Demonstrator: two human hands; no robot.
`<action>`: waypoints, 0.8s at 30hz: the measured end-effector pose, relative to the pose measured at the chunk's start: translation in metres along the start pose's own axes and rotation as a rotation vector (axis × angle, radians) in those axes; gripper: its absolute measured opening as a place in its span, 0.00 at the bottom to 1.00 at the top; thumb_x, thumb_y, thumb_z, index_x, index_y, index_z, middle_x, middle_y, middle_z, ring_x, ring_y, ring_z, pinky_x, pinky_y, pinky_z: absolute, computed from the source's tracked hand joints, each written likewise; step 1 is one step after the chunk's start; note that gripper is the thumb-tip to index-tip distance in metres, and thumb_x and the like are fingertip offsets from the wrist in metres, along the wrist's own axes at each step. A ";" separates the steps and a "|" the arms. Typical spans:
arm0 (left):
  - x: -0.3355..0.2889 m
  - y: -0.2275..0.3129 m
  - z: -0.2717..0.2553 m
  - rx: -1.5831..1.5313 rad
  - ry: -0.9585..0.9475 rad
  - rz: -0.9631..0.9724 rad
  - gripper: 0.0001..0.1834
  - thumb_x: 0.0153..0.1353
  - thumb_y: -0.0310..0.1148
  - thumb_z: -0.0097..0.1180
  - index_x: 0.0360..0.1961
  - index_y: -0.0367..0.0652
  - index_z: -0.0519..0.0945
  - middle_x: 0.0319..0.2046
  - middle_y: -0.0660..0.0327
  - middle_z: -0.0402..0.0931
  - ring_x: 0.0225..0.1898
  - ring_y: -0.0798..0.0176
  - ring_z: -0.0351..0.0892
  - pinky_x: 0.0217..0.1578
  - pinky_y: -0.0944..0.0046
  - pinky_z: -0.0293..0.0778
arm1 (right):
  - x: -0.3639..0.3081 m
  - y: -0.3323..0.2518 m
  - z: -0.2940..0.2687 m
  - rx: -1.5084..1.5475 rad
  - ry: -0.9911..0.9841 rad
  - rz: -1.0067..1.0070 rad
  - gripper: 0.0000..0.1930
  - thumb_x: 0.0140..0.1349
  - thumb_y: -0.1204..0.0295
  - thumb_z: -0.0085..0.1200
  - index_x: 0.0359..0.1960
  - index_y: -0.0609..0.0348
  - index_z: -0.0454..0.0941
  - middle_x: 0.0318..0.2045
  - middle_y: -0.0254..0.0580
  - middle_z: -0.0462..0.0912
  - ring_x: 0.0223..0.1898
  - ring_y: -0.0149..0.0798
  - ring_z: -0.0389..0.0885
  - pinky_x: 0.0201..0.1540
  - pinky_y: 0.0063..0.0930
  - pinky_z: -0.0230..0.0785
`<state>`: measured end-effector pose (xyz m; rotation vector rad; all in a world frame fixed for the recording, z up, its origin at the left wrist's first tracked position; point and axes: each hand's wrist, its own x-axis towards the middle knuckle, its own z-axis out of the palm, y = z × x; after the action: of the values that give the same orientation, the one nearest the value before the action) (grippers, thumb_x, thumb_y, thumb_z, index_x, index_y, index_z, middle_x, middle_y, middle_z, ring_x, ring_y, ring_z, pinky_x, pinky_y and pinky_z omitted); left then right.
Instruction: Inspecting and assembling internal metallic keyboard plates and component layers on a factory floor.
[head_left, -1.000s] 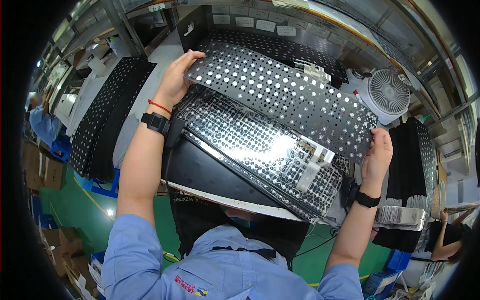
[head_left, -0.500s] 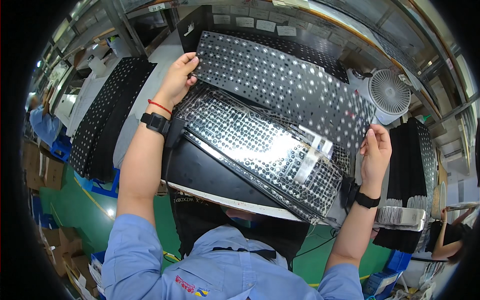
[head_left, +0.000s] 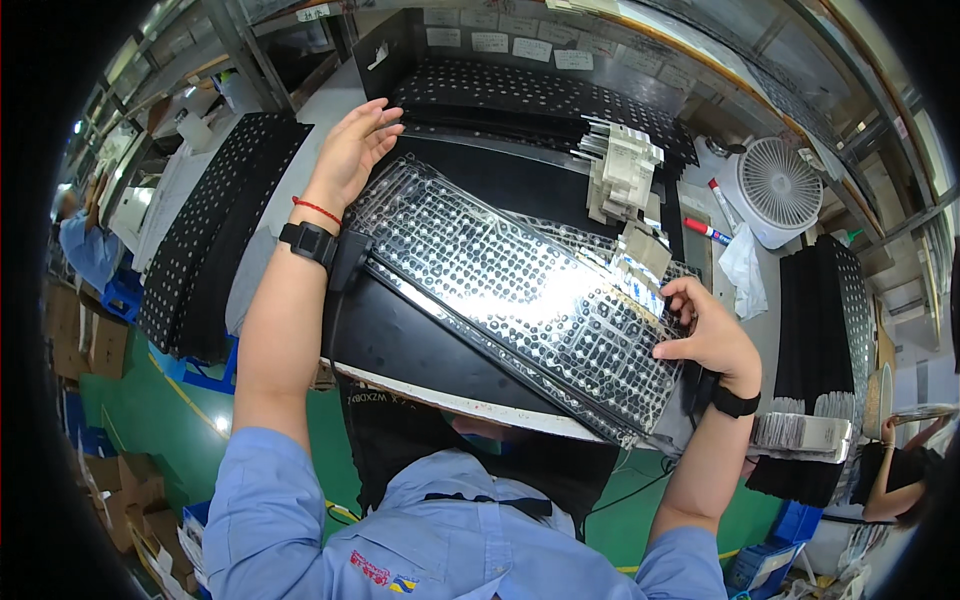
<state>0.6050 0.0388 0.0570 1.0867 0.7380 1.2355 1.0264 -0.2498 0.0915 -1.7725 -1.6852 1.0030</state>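
Observation:
My left hand (head_left: pixel 360 150) is raised beyond the left end of a clear plate, its fingers loosely spread with nothing in them. The clear plate (head_left: pixel 470 250) is covered with rows of small round dark spots and lies diagonally on a black board (head_left: pixel 390 335). Glare washes out its middle. Over the right end of the plate my right hand (head_left: pixel 712 335) curves, thumb and fingers apart, close to some pale strips (head_left: pixel 643 255); whether the fingertips touch the plate, I cannot tell. Beyond these strips stands a pile of off-white pieces (head_left: pixel 626 170).
Black sheets with pale dots (head_left: pixel 480 90) are stacked at the back. More dark stacks lie left (head_left: pixel 215 220) and right (head_left: pixel 815 330). A white fan (head_left: pixel 778 190), a red-capped marker (head_left: pixel 706 231) and a white cloth (head_left: pixel 742 272) sit back right. Another person's arm (head_left: pixel 895 485) shows far right.
The dotted black sheet has left both hands, uncovering the off-white pile. My right hand has come down and left toward the clear plate; my left hand has opened, barely moving.

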 end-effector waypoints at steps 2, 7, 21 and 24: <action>0.000 0.000 0.000 0.025 -0.018 -0.011 0.19 0.71 0.34 0.47 0.59 0.35 0.68 0.51 0.52 0.74 0.45 0.64 0.77 0.45 0.68 0.76 | 0.002 0.007 0.001 0.051 -0.004 0.028 0.31 0.40 0.72 0.76 0.47 0.58 0.72 0.31 0.27 0.68 0.30 0.21 0.64 0.32 0.16 0.61; -0.001 -0.002 0.003 0.062 -0.049 -0.045 0.17 0.71 0.35 0.46 0.56 0.37 0.71 0.47 0.57 0.77 0.41 0.69 0.76 0.43 0.70 0.75 | 0.008 0.021 0.000 0.265 0.073 0.155 0.20 0.47 0.77 0.71 0.40 0.61 0.75 0.26 0.24 0.70 0.25 0.18 0.66 0.27 0.14 0.60; -0.004 0.000 0.006 0.125 -0.096 -0.081 0.16 0.72 0.36 0.45 0.55 0.39 0.72 0.43 0.62 0.77 0.40 0.71 0.76 0.41 0.72 0.73 | 0.008 0.015 0.001 0.210 0.177 0.059 0.08 0.57 0.81 0.61 0.37 0.64 0.76 0.29 0.27 0.77 0.31 0.21 0.71 0.36 0.17 0.66; -0.003 -0.002 0.005 0.145 -0.093 -0.085 0.16 0.72 0.36 0.46 0.55 0.39 0.72 0.44 0.62 0.77 0.41 0.71 0.76 0.41 0.72 0.73 | 0.010 0.017 0.000 0.217 0.318 -0.019 0.08 0.59 0.81 0.58 0.40 0.67 0.79 0.30 0.28 0.79 0.32 0.22 0.73 0.37 0.18 0.67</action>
<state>0.6092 0.0352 0.0566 1.2103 0.8038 1.0657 1.0364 -0.2424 0.0767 -1.6687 -1.3426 0.8108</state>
